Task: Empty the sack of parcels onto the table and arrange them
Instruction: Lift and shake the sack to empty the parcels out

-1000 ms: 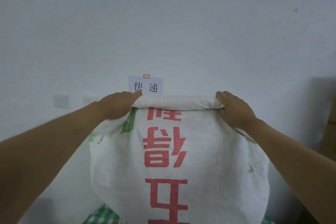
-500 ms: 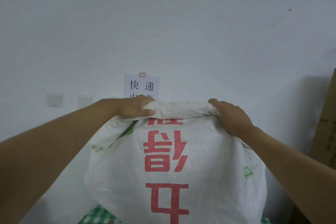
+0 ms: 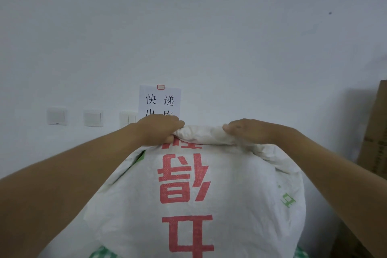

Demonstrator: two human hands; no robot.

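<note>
A: Holding the sack [image 3: 201, 195] up by its bunched top edge, we have it hanging in front of us, red print upside down, so the mouth is probably at the bottom where we can't see it.

B: Agreed. Our left hand [image 3: 159, 130] has its fingers curled round the rolled fabric at the left of the top edge, and our right hand [image 3: 249, 132] grips the same roll at the right, fingers wrapped over it.

A: The parcels are out of sight, and so is the table. Only a scrap of green checked cloth [image 3: 102, 253] shows under the sack's lower left corner.

B: That's the first risk, we think. If the load drops all at once, it may bounce past whatever edge is down there, and we can't watch it land.

A: The woven fabric also looks slippery. If one grip gives, the sack swings sideways and spills to one side.

B: To the right stands a stack of cardboard boxes [image 3: 377, 132], near our right forearm. A swing that way could knock it.

A: And the wall [image 3: 188, 27] is just behind, with a paper notice [image 3: 160, 99] and switches [image 3: 57, 116]. Shaking hard could brush the notice loose.
</note>
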